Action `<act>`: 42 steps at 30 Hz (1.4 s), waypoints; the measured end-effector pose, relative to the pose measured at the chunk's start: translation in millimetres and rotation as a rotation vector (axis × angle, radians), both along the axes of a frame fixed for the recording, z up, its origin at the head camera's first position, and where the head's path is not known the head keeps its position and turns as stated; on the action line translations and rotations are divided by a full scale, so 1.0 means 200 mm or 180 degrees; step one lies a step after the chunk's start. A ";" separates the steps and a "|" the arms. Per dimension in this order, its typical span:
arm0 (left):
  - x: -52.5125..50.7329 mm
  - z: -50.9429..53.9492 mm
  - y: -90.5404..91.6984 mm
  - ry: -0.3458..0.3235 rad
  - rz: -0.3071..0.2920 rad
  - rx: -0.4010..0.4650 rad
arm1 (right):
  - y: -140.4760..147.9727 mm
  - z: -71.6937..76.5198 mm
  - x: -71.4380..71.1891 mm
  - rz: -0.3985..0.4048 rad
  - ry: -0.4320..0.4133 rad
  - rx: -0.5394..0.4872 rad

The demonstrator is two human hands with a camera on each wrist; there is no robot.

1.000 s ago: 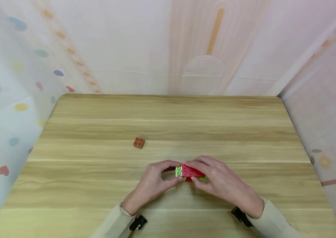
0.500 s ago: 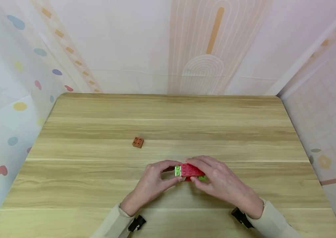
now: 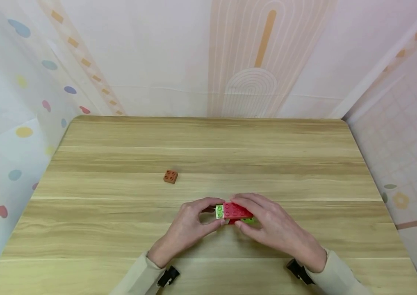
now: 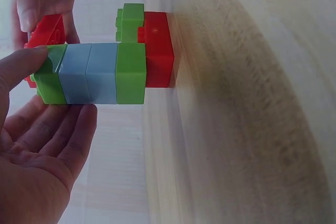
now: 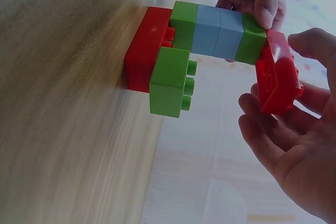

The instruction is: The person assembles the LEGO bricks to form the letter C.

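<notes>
A stack of toy building bricks stands upright on the table between my hands. At its base lies a red brick (image 4: 159,51). One end carries a short green brick (image 5: 169,82); on the other rises a column of a green brick (image 4: 130,73), two light-blue bricks (image 5: 218,32) and an upper green brick (image 3: 219,212). A top red brick (image 3: 235,210) sits partly over that upper green brick and juts rightward. My left hand (image 3: 190,223) pinches the upper green brick between thumb and fingers. Around the top red brick curl the fingers and thumb of my right hand (image 3: 272,221).
A small brown brick (image 3: 170,176) with studs up lies alone on the wooden table (image 3: 285,164), beyond and left of the stack. Patterned cloth walls (image 3: 156,57) border the table at the back and both sides.
My right fingertips have shifted slightly rightward along the top red brick, showing a little more of it. The left hand keeps its hold, and the brown brick stays on the table.
</notes>
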State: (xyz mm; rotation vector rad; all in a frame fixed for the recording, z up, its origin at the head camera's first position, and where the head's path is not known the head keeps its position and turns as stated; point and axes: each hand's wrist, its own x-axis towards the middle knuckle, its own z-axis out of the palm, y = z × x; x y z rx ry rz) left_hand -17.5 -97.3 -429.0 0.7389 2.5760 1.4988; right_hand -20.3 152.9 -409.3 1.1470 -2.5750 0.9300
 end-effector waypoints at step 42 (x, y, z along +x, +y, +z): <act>-0.19 -0.04 -0.36 0.0512 0.1031 -0.0105 | 0.17 0.03 -0.08 -0.0308 -0.0606 -0.0460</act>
